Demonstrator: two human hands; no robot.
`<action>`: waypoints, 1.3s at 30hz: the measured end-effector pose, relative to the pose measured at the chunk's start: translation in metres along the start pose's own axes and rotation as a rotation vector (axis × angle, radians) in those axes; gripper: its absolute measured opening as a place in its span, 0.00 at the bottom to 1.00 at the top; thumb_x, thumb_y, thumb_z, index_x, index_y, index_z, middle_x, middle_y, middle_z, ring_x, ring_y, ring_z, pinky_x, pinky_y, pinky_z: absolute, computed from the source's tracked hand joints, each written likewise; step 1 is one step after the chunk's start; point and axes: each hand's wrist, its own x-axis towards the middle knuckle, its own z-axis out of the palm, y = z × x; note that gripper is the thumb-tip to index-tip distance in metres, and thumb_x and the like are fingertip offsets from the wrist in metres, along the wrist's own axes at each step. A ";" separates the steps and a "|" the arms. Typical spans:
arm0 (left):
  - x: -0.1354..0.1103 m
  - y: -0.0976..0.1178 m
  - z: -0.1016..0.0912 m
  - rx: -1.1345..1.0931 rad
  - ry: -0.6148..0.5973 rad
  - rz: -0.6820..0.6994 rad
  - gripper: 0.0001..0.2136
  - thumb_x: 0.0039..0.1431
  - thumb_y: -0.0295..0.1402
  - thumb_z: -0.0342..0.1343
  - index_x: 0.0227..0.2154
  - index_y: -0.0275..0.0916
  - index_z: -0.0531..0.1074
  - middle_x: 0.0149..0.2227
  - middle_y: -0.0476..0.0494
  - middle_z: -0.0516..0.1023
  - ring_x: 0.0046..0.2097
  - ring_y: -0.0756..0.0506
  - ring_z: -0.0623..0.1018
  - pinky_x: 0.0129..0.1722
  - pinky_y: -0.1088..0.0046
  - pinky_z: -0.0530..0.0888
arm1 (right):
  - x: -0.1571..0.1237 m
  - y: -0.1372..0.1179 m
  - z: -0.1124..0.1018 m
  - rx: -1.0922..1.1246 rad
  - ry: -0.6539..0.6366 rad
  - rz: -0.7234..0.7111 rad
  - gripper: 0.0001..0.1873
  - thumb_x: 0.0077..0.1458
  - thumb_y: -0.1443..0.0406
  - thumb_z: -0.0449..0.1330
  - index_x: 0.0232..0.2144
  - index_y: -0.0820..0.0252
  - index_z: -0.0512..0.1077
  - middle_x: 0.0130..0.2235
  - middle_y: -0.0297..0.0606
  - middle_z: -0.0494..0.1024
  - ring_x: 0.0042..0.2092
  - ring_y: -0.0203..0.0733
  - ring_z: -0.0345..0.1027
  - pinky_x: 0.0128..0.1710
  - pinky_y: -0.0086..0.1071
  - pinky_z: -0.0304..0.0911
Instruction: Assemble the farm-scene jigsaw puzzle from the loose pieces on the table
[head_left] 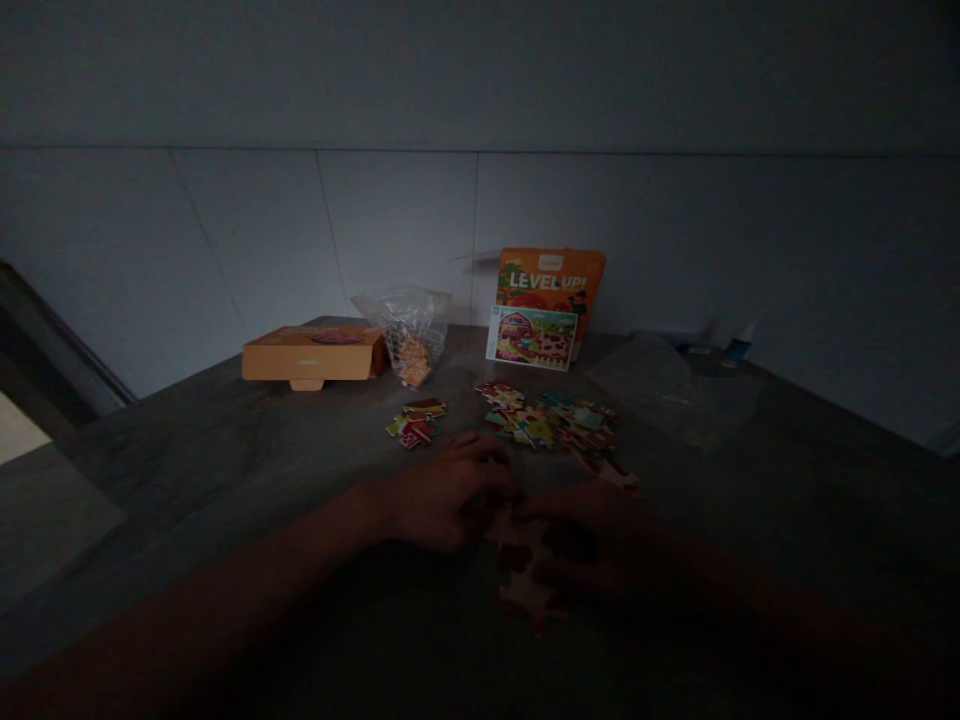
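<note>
**Your left hand point(450, 495) and right hand point(600, 545) work at a patched puzzle section point(517, 580)**

Your left hand bends its fingers down at the far left edge of the puzzle section, and your right hand reaches over its right side. The light is so dim here that you cannot tell whether either hand's fingers pinch a piece or only press on it. The section lies near you, in the middle of the table point(225, 450), pale with dark patches, some of it hidden by your right hand.

Just beyond your hands, a larger spread of loose pieces point(521, 425) lies a little to the right, some overlapping. A smaller cluster of pieces point(418, 425) sits to the left, with a red one at its near side.

Farther left, you have an orange box point(311, 355) lying flat, a clear bag point(409, 310) with pieces in it beside its right end. At the far middle, a picture card point(534, 338) with a farm scene leans in front of an orange "LEVEL UP!" panel point(551, 268). To the far right, clear plastic point(652, 375) lies near a small bottle point(738, 349).
</note>
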 end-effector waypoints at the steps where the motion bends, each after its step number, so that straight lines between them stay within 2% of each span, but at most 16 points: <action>1: 0.000 0.001 0.000 -0.003 0.000 -0.006 0.13 0.52 0.25 0.57 0.42 0.39 0.73 0.44 0.42 0.69 0.48 0.40 0.69 0.50 0.62 0.67 | 0.000 0.000 0.000 -0.010 0.004 0.002 0.14 0.56 0.58 0.61 0.46 0.51 0.73 0.30 0.30 0.75 0.28 0.32 0.65 0.26 0.25 0.53; 3: 0.000 0.002 0.000 -0.013 -0.004 -0.023 0.11 0.54 0.32 0.59 0.41 0.40 0.73 0.43 0.43 0.69 0.48 0.40 0.69 0.49 0.64 0.67 | 0.000 0.000 0.000 -0.039 0.021 0.019 0.15 0.55 0.60 0.62 0.46 0.52 0.73 0.32 0.31 0.76 0.29 0.33 0.66 0.27 0.26 0.54; 7: 0.001 0.005 -0.001 -0.018 -0.009 -0.055 0.17 0.52 0.44 0.63 0.41 0.40 0.73 0.43 0.44 0.69 0.47 0.41 0.69 0.47 0.66 0.67 | -0.001 0.001 0.001 -0.051 0.025 0.023 0.15 0.54 0.60 0.62 0.45 0.56 0.74 0.31 0.33 0.76 0.29 0.34 0.67 0.26 0.26 0.54; 12: 0.002 0.004 0.000 -0.020 -0.007 -0.056 0.18 0.50 0.44 0.64 0.42 0.41 0.73 0.44 0.44 0.68 0.48 0.40 0.69 0.48 0.65 0.67 | -0.001 0.002 0.002 -0.087 0.062 -0.004 0.14 0.53 0.60 0.63 0.42 0.56 0.75 0.31 0.33 0.77 0.30 0.35 0.68 0.28 0.27 0.54; 16: 0.002 0.002 0.002 -0.027 0.009 -0.056 0.18 0.50 0.45 0.64 0.42 0.41 0.73 0.44 0.43 0.68 0.49 0.39 0.69 0.48 0.64 0.67 | 0.001 0.001 0.001 -0.062 0.039 0.006 0.11 0.54 0.61 0.62 0.39 0.58 0.75 0.29 0.32 0.75 0.28 0.33 0.66 0.26 0.26 0.52; 20: 0.002 0.002 0.002 -0.034 0.004 -0.051 0.16 0.51 0.42 0.64 0.41 0.41 0.73 0.44 0.44 0.69 0.49 0.40 0.69 0.49 0.64 0.67 | 0.002 0.001 0.001 -0.044 0.014 0.010 0.11 0.54 0.59 0.62 0.38 0.58 0.75 0.27 0.30 0.73 0.26 0.32 0.63 0.25 0.26 0.51; 26: 0.002 0.002 0.002 -0.012 0.002 -0.035 0.11 0.57 0.34 0.59 0.42 0.41 0.73 0.44 0.43 0.69 0.49 0.40 0.69 0.50 0.62 0.66 | 0.000 0.000 -0.001 -0.004 -0.011 0.024 0.12 0.56 0.60 0.61 0.43 0.53 0.75 0.29 0.31 0.75 0.27 0.32 0.65 0.26 0.25 0.52; 34: 0.001 -0.001 0.004 -0.002 0.023 -0.013 0.08 0.58 0.32 0.56 0.42 0.41 0.73 0.45 0.43 0.69 0.49 0.41 0.69 0.51 0.64 0.65 | 0.001 -0.004 -0.003 -0.041 -0.030 0.061 0.14 0.56 0.58 0.61 0.43 0.56 0.75 0.28 0.32 0.74 0.27 0.33 0.64 0.25 0.26 0.51; 37: 0.001 0.000 0.003 -0.001 0.018 -0.021 0.09 0.57 0.28 0.56 0.41 0.41 0.73 0.44 0.43 0.69 0.50 0.41 0.69 0.50 0.65 0.66 | 0.001 -0.003 -0.002 -0.029 -0.034 0.027 0.12 0.58 0.63 0.58 0.43 0.55 0.74 0.30 0.32 0.75 0.28 0.34 0.65 0.26 0.27 0.53; 39: 0.001 0.000 0.003 0.005 0.016 -0.025 0.10 0.55 0.25 0.55 0.40 0.40 0.72 0.45 0.43 0.69 0.50 0.41 0.69 0.51 0.65 0.66 | 0.001 -0.001 0.000 -0.013 0.005 -0.004 0.14 0.57 0.68 0.56 0.45 0.54 0.73 0.34 0.33 0.77 0.32 0.36 0.68 0.29 0.28 0.56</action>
